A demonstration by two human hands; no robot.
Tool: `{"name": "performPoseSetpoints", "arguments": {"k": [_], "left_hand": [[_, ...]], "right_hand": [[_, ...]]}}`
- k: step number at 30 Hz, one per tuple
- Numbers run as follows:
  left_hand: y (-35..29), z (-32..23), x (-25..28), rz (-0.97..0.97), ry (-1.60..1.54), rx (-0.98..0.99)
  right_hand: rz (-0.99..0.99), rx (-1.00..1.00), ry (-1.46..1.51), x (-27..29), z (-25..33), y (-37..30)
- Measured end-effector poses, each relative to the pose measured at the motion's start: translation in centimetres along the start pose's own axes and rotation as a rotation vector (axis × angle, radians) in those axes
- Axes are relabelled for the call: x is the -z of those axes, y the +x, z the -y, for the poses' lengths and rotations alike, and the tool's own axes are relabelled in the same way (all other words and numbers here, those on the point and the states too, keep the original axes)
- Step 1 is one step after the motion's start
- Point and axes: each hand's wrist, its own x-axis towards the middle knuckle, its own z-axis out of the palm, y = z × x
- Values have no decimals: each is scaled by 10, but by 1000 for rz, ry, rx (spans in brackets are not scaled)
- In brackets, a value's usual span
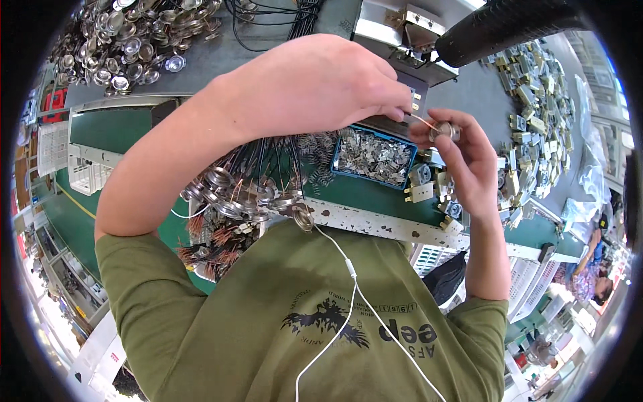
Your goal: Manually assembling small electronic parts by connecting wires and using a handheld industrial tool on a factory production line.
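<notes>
My left hand (328, 87) reaches across from the left, back of the hand up. Its fingertips pinch a thin copper-coloured wire (422, 120); the rest of the fingers are hidden beneath. The wire runs to a small round silver metal part (445, 131), which my right hand (469, 161) grips between thumb and fingers. Both hands are above the bench, at the right end of a blue tray (409, 165) filled with small metal clips. Just below the right hand are several square metal components with prongs (420, 193).
Round metal cups (127, 47) are heaped at the far left, and wired ones (228, 194) lie nearer me. Springs (318, 157) lie beside the tray. Ahead stand a metal fixture (423, 30) and a thick black tube (509, 30). More square components (536, 127) cover the right side.
</notes>
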Motion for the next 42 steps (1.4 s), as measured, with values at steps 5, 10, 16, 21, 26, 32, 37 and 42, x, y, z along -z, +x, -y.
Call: {"name": "performPoseSetpoints", "arguments": {"k": [5, 10, 16, 21, 26, 32, 37, 42], "left_hand": [[-1, 6, 11, -8, -57, 9], [1, 5, 16, 2, -147, 72], [-6, 1, -27, -33, -688, 356], [-3, 6, -21, -206, -176, 92], [-11, 6, -13, -127, 337, -65], [-8, -1, -13, -136, 198, -42], [-8, -7, -21, -111, 284, 57], [-10, 0, -22, -89, 326, -42]], "right_hand": [[35, -19, 272, -11, -5, 13], [-148, 22, 213, -23, 1, 21], [-425, 297, 296, -48, -5, 23], [-389, 292, 372, -42, 9, 26], [38, -109, -203, -18, 33, 39], [-208, 26, 16, -31, 18, 11], [-336, 98, -211, -45, 11, 7], [-17, 55, -309, -18, 23, 30]]}}
